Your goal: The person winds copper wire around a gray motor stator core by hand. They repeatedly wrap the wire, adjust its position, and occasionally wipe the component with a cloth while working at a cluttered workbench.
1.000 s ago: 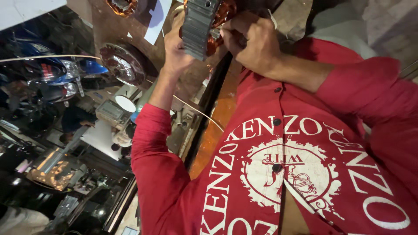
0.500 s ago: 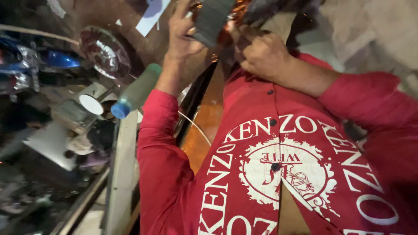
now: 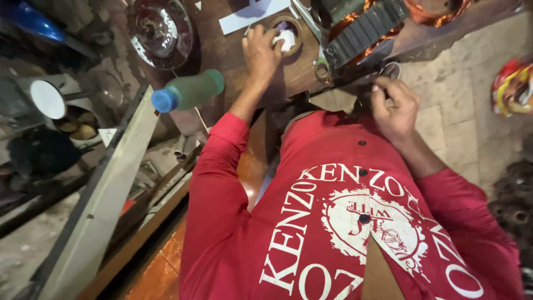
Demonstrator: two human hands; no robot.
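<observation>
Left hand (image 3: 261, 53) is out over the brown desk (image 3: 222, 53), fingers curled down around a small white object (image 3: 287, 39) that sits inside a brown tape ring (image 3: 288, 34); the fingertips are touching that white piece right at the ring's inner edge. Right hand (image 3: 395, 108) sits lower, near the desk's front edge, fingers bent and pinched together at a small metal ring (image 3: 391, 70), though whether it truly grips it I cannot tell. Just above that hand lies a dark ribbed motor core (image 3: 365, 30) with copper windings showing orange at its ends, tilted across the desk. A strip of white paper (image 3: 252, 14) lies beside the tape ring. Further left, a green bottle with a blue cap (image 3: 187, 91) lies on its side at the desk's edge, and a round shiny metal disc (image 3: 161, 30) rests near the far corner. Red sleeves and a red printed shirt (image 3: 333, 222) fill the foreground.
</observation>
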